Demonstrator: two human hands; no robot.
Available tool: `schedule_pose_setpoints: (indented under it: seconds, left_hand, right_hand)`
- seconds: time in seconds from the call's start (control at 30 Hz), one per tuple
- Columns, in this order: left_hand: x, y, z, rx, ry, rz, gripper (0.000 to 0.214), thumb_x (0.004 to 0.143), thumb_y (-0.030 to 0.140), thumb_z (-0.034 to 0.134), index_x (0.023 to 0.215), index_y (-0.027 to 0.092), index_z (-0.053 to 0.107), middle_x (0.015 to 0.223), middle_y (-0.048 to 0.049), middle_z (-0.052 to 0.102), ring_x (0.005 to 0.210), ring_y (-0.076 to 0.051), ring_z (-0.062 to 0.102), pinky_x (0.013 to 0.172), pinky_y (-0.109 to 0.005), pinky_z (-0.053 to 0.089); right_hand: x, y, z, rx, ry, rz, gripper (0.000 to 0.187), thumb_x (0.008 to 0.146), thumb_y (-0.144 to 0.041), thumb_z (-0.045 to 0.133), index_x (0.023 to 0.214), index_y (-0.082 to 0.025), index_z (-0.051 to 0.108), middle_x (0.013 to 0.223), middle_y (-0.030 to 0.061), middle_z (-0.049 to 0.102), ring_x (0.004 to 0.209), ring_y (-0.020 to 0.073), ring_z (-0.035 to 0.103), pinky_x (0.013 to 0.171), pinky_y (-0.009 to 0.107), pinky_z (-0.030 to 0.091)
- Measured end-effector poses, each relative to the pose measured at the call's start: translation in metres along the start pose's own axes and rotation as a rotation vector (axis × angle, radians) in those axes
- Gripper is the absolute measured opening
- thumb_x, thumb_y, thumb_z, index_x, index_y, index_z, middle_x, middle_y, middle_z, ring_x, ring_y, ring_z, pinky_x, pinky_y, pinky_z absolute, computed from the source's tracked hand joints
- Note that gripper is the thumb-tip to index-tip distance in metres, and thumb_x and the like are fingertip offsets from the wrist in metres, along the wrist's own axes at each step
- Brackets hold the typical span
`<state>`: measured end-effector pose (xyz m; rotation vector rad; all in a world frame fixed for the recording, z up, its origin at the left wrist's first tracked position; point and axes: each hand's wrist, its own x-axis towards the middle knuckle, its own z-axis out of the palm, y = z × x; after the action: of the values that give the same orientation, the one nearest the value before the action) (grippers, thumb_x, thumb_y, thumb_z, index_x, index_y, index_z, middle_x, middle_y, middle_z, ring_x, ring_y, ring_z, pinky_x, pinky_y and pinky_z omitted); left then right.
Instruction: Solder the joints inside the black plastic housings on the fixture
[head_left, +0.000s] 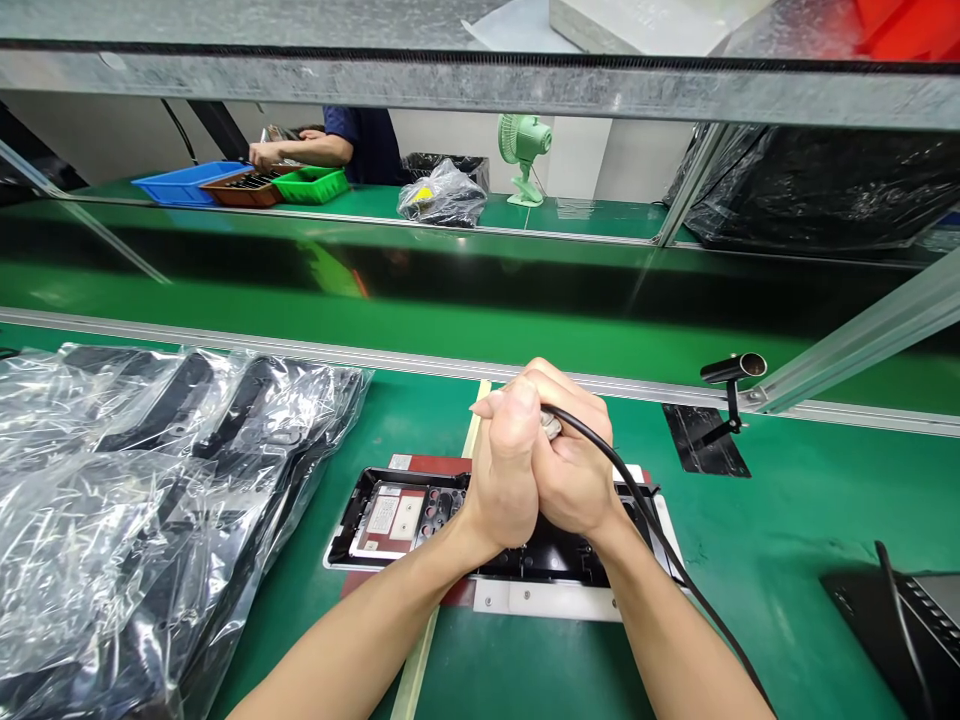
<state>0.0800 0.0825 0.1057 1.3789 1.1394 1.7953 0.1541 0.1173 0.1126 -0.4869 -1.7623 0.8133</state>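
Observation:
My left hand (pixel 504 470) and my right hand (pixel 576 465) are pressed together, both with curled fingers around an upright corded tool. Only its metal end (pixel 551 426) shows between them; its body and tip are hidden. From there a black cable (pixel 654 530) arcs over my right wrist and runs down to the right. Below my hands lies a long black plastic housing (pixel 534 555) with a pale rim, its inside facing up. It sits on a dark red and white fixture (pixel 547 599). My hands and forearms cover the middle of the housing.
Plastic-bagged black parts (pixel 225 480) fill the left of the green bench. A black tubular holder (pixel 733 369) stands at the right, with a black device (pixel 911 620) nearer me. Across the divider a person (pixel 367 145) works by coloured bins (pixel 311 185). A metal shelf (pixel 450 82) spans overhead.

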Motion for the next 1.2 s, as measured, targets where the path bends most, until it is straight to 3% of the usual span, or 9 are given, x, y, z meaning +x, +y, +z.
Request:
schedule_pose_setpoints:
  seconds: [1.2]
  left_hand:
    - [-0.0007,-0.0014,0.0018,-0.063,0.056,-0.011,0.052,0.099,0.059,0.039,0.064,0.02,0.044,0.061,0.0018,0.04,0.055,-0.013,0.038,0.051,-0.031,0.033]
  right_hand:
    - [-0.001,0.0016,0.0,0.03,-0.019,-0.005,0.025,0.098,-0.025,0.05,0.077,-0.021,0.063,0.076,0.0028,0.058,0.071,0.0156,0.055,0.064,0.033,0.046]
